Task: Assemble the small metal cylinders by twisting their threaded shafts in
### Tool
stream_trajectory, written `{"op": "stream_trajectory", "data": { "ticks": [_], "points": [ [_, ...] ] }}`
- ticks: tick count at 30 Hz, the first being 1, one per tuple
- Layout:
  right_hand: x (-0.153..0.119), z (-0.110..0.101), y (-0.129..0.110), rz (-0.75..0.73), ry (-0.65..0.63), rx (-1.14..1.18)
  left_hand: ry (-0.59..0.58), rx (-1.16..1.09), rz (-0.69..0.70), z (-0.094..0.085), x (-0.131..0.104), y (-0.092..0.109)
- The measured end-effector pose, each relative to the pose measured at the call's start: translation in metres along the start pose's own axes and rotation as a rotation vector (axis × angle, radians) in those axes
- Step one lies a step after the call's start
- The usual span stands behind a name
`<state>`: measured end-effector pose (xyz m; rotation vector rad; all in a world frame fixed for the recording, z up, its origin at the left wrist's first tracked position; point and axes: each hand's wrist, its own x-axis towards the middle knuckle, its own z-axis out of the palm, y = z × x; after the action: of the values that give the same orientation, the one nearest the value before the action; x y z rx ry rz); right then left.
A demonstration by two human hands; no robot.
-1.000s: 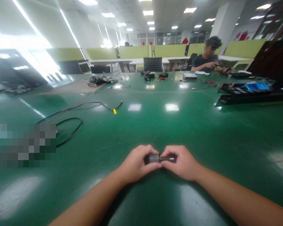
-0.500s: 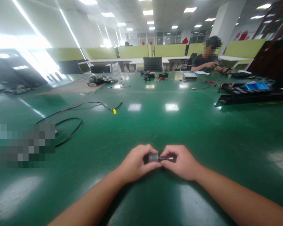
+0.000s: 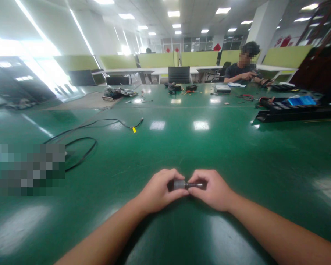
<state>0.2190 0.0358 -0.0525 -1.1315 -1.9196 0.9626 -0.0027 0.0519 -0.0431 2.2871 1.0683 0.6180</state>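
Just above the near part of the green table (image 3: 165, 147), a small grey cylinder with a thin dark shaft (image 3: 179, 184) lies sideways between my hands. My left hand (image 3: 161, 191) is closed around the thick grey body, thumb below and fingers above. The thumb and fingertips of my right hand (image 3: 213, 189) pinch the narrower shaft, whose shiny tip points right. Both hands are close together, their fingertips almost touching. Part of the cylinder's left end is hidden in my left hand, and its exact kind cannot be made out.
Left of my hands, a black cable (image 3: 85, 140) with a yellow tag (image 3: 134, 130) curls over the table. A long black tray (image 3: 295, 115) with a blue item lies at right. Across the table sits a person (image 3: 241, 70), with tools and a silver box (image 3: 222, 89) nearby.
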Motion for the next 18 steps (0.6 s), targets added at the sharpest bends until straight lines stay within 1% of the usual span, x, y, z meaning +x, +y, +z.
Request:
{"op": "stream_trajectory", "data": {
  "ticks": [10,18],
  "points": [
    [0.0002,0.0000,-0.0001,0.020,0.001,0.020,-0.006,0.007,-0.007,-0.0029,0.0013,0.0026],
    [-0.0001,-0.0008,-0.0008,0.027,0.002,0.028,-0.008,0.024,-0.013,-0.0024,0.0002,-0.0001]
  ]
}}
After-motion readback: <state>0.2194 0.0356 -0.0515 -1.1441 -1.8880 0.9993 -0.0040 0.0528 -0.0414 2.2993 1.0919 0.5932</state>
